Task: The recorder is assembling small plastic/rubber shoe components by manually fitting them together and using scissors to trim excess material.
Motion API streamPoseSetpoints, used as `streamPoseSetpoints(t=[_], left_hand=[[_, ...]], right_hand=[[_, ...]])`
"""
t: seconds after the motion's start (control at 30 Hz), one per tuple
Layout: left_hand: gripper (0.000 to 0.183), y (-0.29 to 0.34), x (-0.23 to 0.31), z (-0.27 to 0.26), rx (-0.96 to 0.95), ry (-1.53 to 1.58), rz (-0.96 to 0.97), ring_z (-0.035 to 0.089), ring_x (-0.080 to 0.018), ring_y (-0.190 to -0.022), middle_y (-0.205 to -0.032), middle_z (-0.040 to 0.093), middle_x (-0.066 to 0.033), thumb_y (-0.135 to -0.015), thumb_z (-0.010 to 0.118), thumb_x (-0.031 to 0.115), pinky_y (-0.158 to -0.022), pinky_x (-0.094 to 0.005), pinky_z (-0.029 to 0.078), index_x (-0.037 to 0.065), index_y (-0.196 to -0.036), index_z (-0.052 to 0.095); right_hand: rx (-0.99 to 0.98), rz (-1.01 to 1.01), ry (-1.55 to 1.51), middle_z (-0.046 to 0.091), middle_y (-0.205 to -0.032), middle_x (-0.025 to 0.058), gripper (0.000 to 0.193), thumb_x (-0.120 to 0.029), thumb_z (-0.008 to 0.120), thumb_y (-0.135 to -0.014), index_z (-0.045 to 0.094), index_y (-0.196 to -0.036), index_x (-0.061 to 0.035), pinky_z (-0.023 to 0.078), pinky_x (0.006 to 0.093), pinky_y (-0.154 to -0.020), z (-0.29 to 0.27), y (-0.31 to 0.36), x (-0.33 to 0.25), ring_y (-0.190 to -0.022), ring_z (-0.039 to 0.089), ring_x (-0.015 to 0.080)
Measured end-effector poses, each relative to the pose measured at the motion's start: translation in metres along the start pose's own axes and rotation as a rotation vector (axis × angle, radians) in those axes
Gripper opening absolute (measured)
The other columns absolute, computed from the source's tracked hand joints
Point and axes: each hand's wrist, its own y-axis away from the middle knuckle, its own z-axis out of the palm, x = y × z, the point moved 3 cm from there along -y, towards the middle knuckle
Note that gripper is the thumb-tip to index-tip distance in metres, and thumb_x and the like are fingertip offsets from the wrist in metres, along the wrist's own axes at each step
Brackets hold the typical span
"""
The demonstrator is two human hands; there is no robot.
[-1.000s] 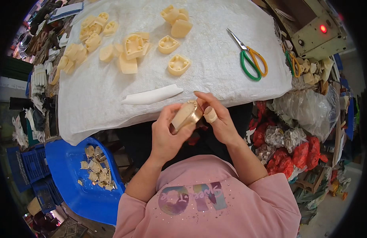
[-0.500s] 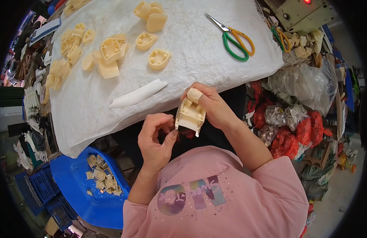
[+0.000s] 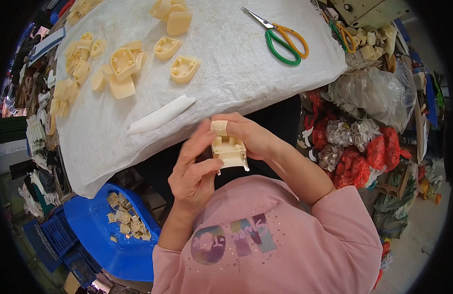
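My right hand (image 3: 246,134) is closed around a hollow cream plastic piece (image 3: 231,158) with pegs inside and a shiny gold-coloured edge. A cream cover (image 3: 219,128) wraps the thumb of that hand. My left hand (image 3: 193,174) is at the piece's left side, its thumb against the near left corner; its raised fingers are smeared by motion. Just beyond, on the white-covered table (image 3: 226,78), lies a curved white strip (image 3: 161,115). Several similar cream pieces (image 3: 185,68) rest farther back. Scissors (image 3: 278,36) with one green and one orange handle lie to the right.
At lower left, a blue plastic tub (image 3: 89,230) holds several gold-edged pieces (image 3: 128,218). Dark blue crates (image 3: 55,232) stand beside it. Red plastic bags (image 3: 354,164) and clear bags (image 3: 378,98) crowd the right side. A pale machine (image 3: 371,11) is at the upper right.
Both hands have shifted slightly left with the piece, which is turned more upright. My left fingers have lifted away from their curl, and its thumb is now on the piece.
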Motion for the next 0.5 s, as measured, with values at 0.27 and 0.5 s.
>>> streamPoseSetpoints(t=[0.27,0.5], left_hand=[[0.026,0.002,-0.009,-0.004,0.036,-0.013,0.048,0.061,-0.0389,-0.1,-0.103,0.062,-0.0171,-0.067,0.065,-0.014,-0.085,-0.0421,0.051,0.002,-0.085,0.054],[0.029,-0.009,-0.019,-0.012,0.068,-0.383,0.192,0.061,-0.0339,-0.092,-0.099,0.061,-0.0145,-0.061,0.07,-0.008,-0.076,-0.0402,0.051,0.002,-0.087,0.061]], right_hand=[[0.193,-0.267,0.256,0.06,-0.085,0.0038,0.041,-0.034,0.038,-0.098,0.055,-0.113,0.0002,0.043,0.0193,-0.052,-0.012,0.007,-0.016,-0.066,0.054,0.0069],[0.869,-0.88,1.206,0.061,-0.087,0.0092,0.016,0.0,0.058,-0.081,0.059,-0.097,-0.0024,0.047,0.0285,-0.071,-0.088,0.037,-0.097,-0.075,0.059,0.0183]])
